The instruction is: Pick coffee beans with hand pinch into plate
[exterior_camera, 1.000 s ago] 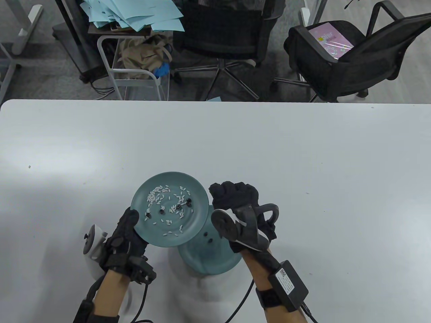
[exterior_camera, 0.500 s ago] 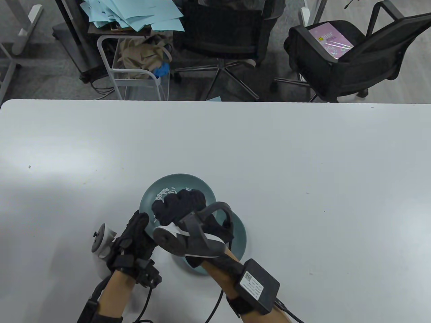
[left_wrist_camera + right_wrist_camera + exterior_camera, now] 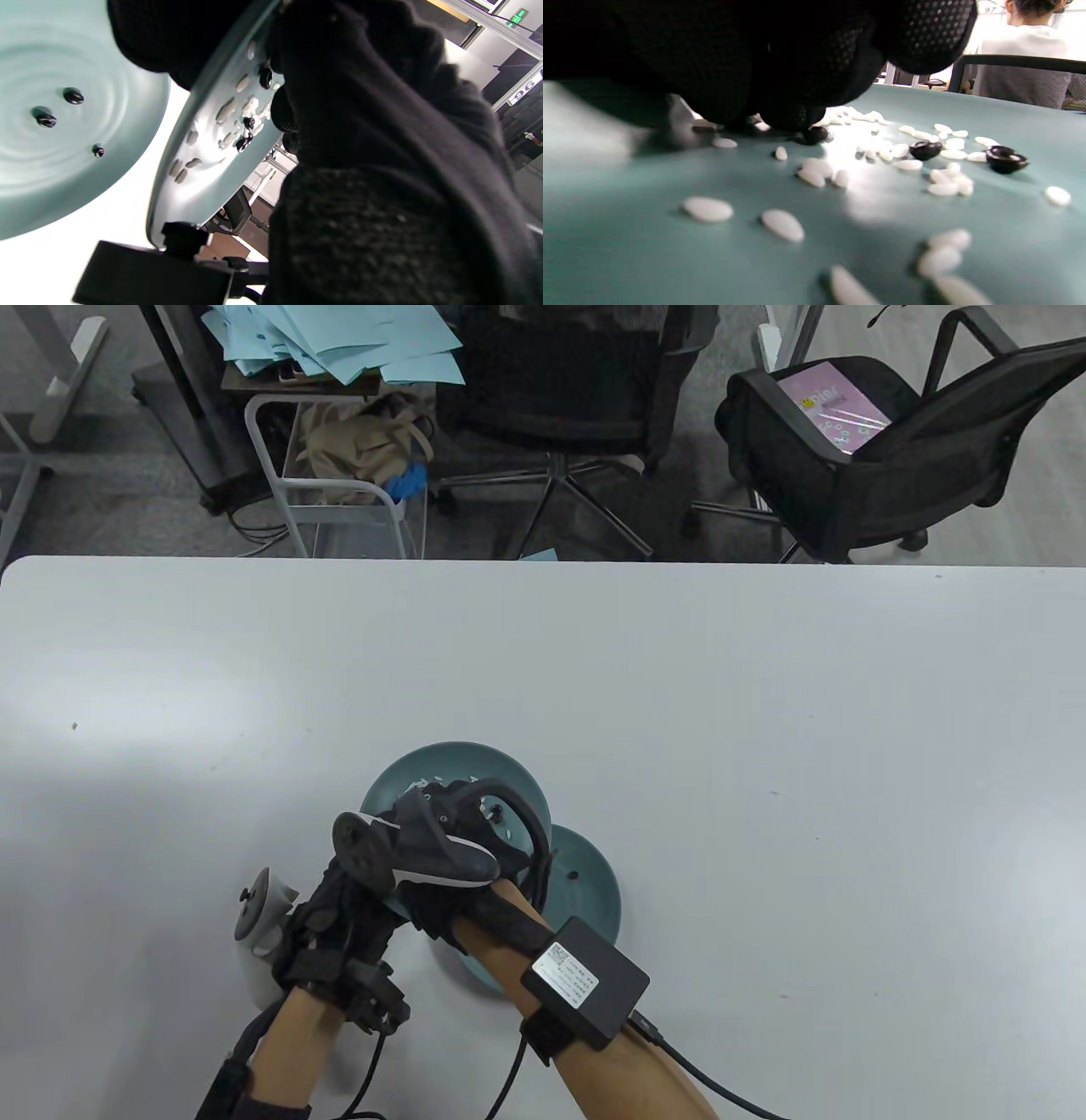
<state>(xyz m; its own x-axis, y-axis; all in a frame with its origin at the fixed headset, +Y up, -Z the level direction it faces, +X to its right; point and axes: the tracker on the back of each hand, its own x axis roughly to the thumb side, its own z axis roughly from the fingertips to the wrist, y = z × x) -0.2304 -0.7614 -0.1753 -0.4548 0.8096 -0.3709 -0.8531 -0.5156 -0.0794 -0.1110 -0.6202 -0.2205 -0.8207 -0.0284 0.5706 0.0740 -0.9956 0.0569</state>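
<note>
Partway: three coffee beans point(image 3: 72, 96) already on lower plate point(image 3: 594, 882) near counter's front edge. Left hand point(image 3: 335, 912) holds tilted plate point(image 3: 458, 759) with remaining beans point(image 3: 925, 149) among rice; right hand point(image 3: 450, 848) fingertips point(image 3: 793, 114) on one bean, pinch unclear.

A white table point(image 3: 679, 687) bears one teal plate point(image 3: 590, 882) lying flat.

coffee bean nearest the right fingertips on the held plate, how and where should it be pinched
Pinch the coffee bean across its short rounded sides, thumb and forefinger coming down from above. It lies loose on the flat plate, right under the right hand, with white grains scattered close by, so a narrow fingertip pinch probably avoids lifting those too.
</note>
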